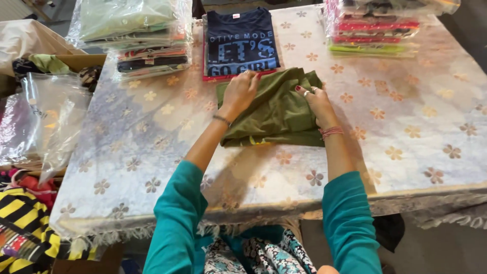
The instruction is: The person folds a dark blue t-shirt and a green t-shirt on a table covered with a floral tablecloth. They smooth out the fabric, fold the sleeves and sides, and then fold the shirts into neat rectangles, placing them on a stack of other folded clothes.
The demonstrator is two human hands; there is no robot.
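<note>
Two hands (238,94) (317,104) on olive garment (276,109), folded stacks (147,38) beyond.

Teal sleeves pushed up to the elbows. Left hand (238,92): thin bracelet at wrist. Right hand (315,101): red nail polish, finger ring, pink-red thread wristband. Floral-print garment below.

Bagged garment stacks (378,23) cut off by top edge.
</note>
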